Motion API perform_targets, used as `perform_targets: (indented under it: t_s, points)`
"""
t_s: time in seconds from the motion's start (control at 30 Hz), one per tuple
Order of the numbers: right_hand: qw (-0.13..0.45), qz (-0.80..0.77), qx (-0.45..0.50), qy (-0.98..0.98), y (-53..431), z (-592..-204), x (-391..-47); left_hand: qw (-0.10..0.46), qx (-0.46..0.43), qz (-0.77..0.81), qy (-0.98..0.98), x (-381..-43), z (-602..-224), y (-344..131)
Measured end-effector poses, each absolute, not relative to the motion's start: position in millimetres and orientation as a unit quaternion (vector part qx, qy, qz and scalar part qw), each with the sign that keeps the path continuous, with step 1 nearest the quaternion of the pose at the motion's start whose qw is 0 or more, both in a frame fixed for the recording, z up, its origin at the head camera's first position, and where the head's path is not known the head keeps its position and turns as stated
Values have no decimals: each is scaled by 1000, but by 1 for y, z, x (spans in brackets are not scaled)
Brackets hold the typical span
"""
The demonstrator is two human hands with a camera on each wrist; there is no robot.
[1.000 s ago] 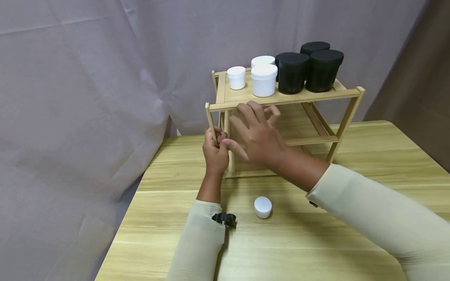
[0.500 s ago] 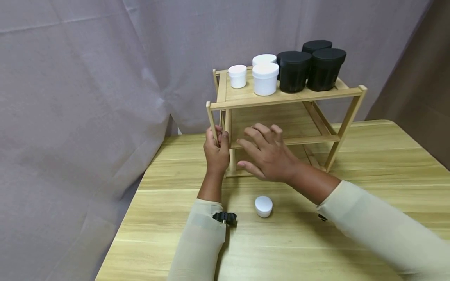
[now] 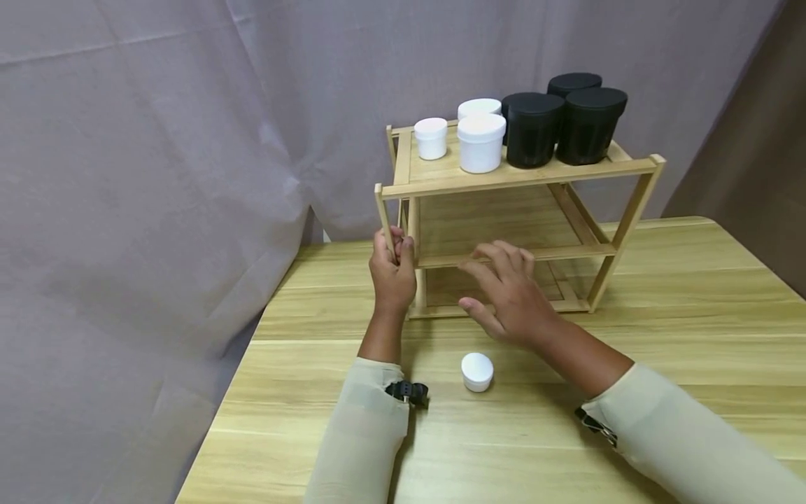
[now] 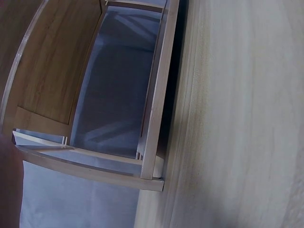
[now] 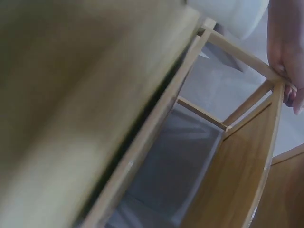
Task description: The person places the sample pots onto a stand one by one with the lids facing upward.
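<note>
My left hand [image 3: 393, 283] grips the front left leg of a three-tier wooden rack [image 3: 516, 183], its fingers curled round the post. In front of the rack, my right hand [image 3: 515, 299] hovers with fingers spread and slightly bent, holding nothing. Below it, a small white lidded jar [image 3: 477, 372] stands on the wooden table [image 3: 290, 413]. That white jar [image 5: 232, 12] also shows at the top of the right wrist view, near the left hand [image 5: 285, 52] at the rack's post. Only a dark edge of the left hand [image 4: 9, 190] enters the left wrist view.
On the rack's top shelf stand a small white jar [image 3: 431, 140], two larger white jars [image 3: 481, 148] and several black lidded jars [image 3: 535, 136]. A grey curtain [image 3: 157, 175] hangs behind and to the left. The table's left edge runs beside the curtain.
My right hand has come down from the rack's top front rail and back to the right, towards the jar on the table. The left hand keeps its grip on the post.
</note>
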State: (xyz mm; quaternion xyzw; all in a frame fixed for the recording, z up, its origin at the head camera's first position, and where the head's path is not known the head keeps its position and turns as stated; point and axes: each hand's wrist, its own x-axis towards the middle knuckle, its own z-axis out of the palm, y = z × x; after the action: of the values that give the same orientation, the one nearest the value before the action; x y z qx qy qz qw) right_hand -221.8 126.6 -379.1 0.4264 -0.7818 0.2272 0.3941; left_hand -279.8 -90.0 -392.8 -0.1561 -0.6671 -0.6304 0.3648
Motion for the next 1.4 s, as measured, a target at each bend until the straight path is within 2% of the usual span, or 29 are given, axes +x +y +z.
perform_targets:
  t_s: [0.43,1.03,1.23,1.4]
  points:
    - [233,288,421,-828,159,-392,-204,368,-141,-617,-682,-278,-395,-89]
    - [-80,416,389,-818,166,-404,-201,351,-155,-622,-683,-278,-392,-91]
    - [-149,392,368,-830,165,-408,-205,364,-158,-617,-680,-279,-392,-91]
    - [-185,387,340,-837,167,-411,-207,363,-159,-623,-674,-279,-391,-90]
